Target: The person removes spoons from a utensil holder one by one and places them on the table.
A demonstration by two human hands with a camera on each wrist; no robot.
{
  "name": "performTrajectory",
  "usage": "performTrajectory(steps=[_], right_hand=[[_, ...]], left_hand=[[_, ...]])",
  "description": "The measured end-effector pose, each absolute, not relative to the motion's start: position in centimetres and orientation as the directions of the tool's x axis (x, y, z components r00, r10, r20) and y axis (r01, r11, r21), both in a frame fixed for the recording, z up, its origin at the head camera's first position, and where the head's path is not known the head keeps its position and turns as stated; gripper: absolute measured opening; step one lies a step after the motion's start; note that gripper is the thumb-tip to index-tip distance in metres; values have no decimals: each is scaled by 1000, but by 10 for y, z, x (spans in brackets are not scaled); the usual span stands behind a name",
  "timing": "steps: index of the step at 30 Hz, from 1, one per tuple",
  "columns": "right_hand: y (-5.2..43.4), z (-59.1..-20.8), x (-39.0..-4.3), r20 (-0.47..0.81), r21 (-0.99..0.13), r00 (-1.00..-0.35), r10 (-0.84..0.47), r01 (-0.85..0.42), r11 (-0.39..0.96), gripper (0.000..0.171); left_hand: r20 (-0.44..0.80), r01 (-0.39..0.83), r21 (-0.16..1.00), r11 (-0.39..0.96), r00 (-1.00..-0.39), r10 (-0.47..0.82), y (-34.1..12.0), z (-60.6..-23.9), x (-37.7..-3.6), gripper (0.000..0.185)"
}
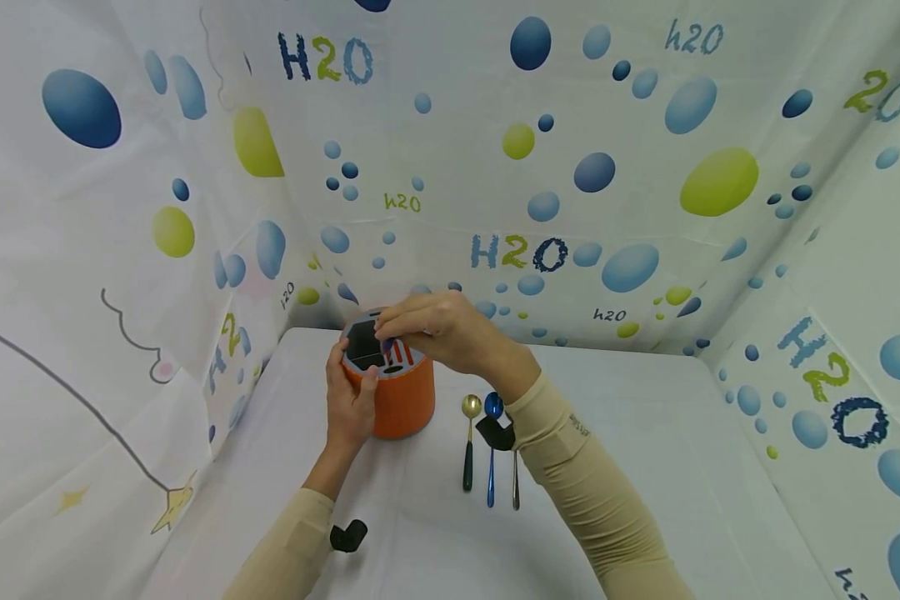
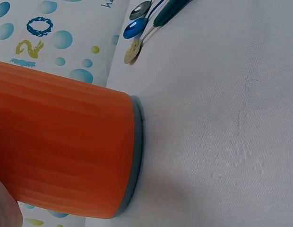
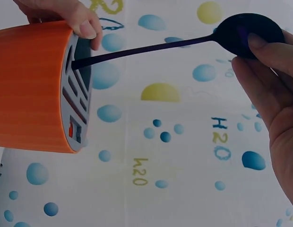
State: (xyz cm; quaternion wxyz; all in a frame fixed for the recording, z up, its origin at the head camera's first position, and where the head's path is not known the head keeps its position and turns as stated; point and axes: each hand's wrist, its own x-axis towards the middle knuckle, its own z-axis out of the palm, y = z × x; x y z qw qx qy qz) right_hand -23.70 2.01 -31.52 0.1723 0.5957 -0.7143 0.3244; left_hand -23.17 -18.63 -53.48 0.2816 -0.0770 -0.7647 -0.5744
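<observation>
An orange utensil holder (image 1: 405,408) with a grey slotted top stands upright on the white table. My left hand (image 1: 351,402) grips its left side near the rim, thumb toward me. Above the top, my right hand (image 1: 450,332) pinches a dark purple spoon (image 3: 151,49) by its bowl. In the right wrist view the handle's tip meets the slotted top (image 3: 66,94); whether it has entered a slot, I cannot tell. To the right of the holder lie a gold spoon with a green handle (image 1: 471,406), a blue spoon (image 1: 491,475) and a silver spoon (image 1: 516,483).
A white cloth with blue and green dots and H2O lettering (image 1: 521,252) hangs behind the table and along its sides. The three spoons lie side by side beneath my right forearm, which partly hides them. Black wrist mounts (image 1: 348,536) show near both sleeves.
</observation>
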Motion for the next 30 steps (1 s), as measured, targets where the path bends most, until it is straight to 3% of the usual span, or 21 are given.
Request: performTrajectory(steps=[16,30], right_hand=[[25,-314,-238,655,-273,-221,-722,-961,46,20],[22,-308,-229,609,-170,-219,-762,-975,143,15]], left_hand=[[532,447,828,339,-818,-220,-185,-534,-230,64],[521,438,834,336,-825,-220,-185,-535,-227,64]])
